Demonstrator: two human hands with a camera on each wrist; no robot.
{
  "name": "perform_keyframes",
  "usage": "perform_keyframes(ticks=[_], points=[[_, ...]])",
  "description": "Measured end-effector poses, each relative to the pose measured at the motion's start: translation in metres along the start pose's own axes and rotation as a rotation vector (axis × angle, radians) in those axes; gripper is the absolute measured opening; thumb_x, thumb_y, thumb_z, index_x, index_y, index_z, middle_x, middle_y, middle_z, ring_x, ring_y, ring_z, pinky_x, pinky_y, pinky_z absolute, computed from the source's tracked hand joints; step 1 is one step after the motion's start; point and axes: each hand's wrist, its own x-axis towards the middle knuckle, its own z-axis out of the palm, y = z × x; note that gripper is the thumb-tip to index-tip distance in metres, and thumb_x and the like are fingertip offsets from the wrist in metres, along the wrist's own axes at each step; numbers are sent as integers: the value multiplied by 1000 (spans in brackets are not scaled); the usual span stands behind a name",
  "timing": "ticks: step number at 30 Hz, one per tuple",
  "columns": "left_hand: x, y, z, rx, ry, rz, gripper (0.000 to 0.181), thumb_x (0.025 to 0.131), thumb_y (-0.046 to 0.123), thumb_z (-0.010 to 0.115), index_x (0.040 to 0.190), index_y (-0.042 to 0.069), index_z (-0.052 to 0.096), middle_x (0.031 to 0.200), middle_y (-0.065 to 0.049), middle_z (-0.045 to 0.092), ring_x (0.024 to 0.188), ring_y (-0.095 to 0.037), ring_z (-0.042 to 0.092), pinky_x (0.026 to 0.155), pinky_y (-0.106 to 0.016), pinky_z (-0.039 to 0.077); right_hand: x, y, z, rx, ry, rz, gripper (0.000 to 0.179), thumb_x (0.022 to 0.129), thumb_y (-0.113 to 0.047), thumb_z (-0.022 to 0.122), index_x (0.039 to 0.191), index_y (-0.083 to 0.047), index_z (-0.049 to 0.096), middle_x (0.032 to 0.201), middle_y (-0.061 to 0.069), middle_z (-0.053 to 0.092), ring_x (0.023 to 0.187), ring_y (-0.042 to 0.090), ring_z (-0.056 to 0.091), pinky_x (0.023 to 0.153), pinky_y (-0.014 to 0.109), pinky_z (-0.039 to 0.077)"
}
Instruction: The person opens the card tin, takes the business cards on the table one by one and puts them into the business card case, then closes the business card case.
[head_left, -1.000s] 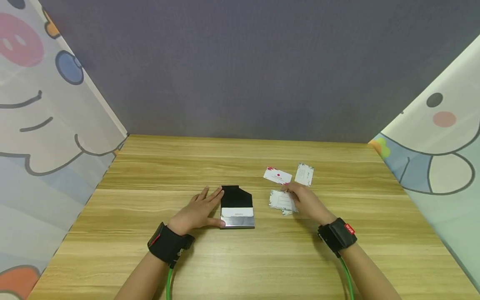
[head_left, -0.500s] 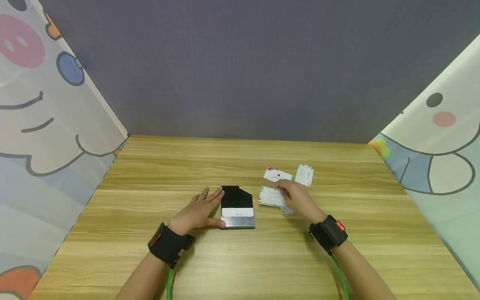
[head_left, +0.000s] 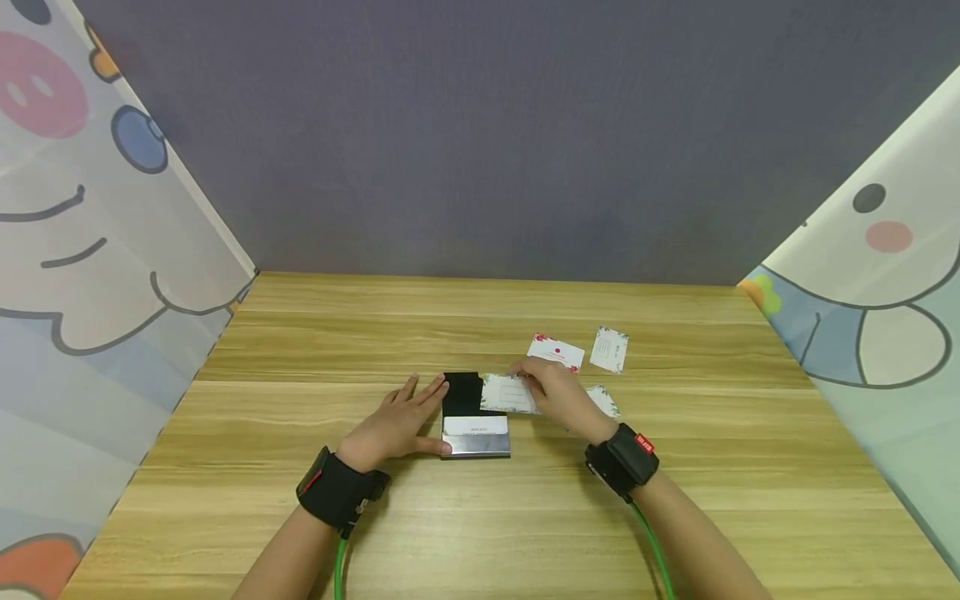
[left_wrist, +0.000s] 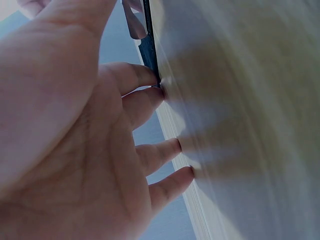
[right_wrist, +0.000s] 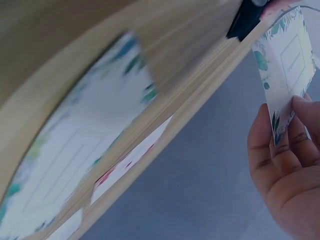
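Observation:
A business card holder [head_left: 463, 393] lies opened on the table, its black lid flat and its silver pocket [head_left: 476, 447] holding white cards [head_left: 475, 425]. My left hand [head_left: 393, 425] rests with spread, straight fingers along the holder's left side, thumb at the silver pocket; in the left wrist view two fingertips touch its edge. Between thumb and fingers my right hand [head_left: 558, 392] pinches a white business card [head_left: 508, 393] with green leaf corners. This card overlaps the lid's right part in the head view, and in the right wrist view the card [right_wrist: 285, 65] is raised off the table.
Another leaf-patterned card [head_left: 603, 401] lies on the table, partly behind my right hand. Farther back are a card with red flowers [head_left: 555, 352] and a leafy card [head_left: 609, 349]. A grey panel [head_left: 480, 150] stands behind the wooden table [head_left: 345, 333].
My right hand has carried the pinched card left from the pile to over the holder's lid, uncovering the card beneath. The left hand has stayed in place.

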Motion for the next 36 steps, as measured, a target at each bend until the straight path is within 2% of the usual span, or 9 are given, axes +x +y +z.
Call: perform_keyframes(ticks=[7,12,15,23,30,36], points=[[0,1,-1,9,0,-10,92,76,53,63,145,7,24,153,-8,17,137,-45,10,105,-60,20,9,-15,11,13,2,-39,26,85,8,53,103,-5,67,103,7,67,98,19,62,83,34,50],[0,2,-1,16,-1,-14,91,77,53,62,145,7,24,153,-9,18,137,-45,10,105,-60,21,13,-22,19,36,7,-62,25,86,6,54,103,-6,66,99,5,68,75,10,56,66,23,47],[0,2,-1,21,-8,-19,91,77,54,61,145,7,24,153,-8,17,138,-44,10,106,-59,20,14,-25,23,65,1,-52,24,86,5,54,103,-7,65,98,4,68,68,7,50,60,18,42],[-2,2,-2,35,-18,-27,92,76,54,61,145,6,24,153,-8,17,138,-43,9,107,-58,20,15,-29,28,74,-35,-50,23,86,5,53,102,-7,65,100,4,68,75,7,55,64,19,45],[-1,2,-1,33,-13,-22,92,76,54,62,145,6,24,153,-7,17,138,-43,9,107,-58,21,14,-28,31,50,-47,-79,22,86,6,54,98,-8,66,100,4,68,87,11,62,71,23,50],[0,1,-1,33,-11,-18,91,77,54,61,145,7,24,153,-8,17,138,-43,10,106,-58,21,14,-28,33,37,-80,-76,22,86,5,54,97,-10,67,100,2,68,87,9,61,73,22,50]])
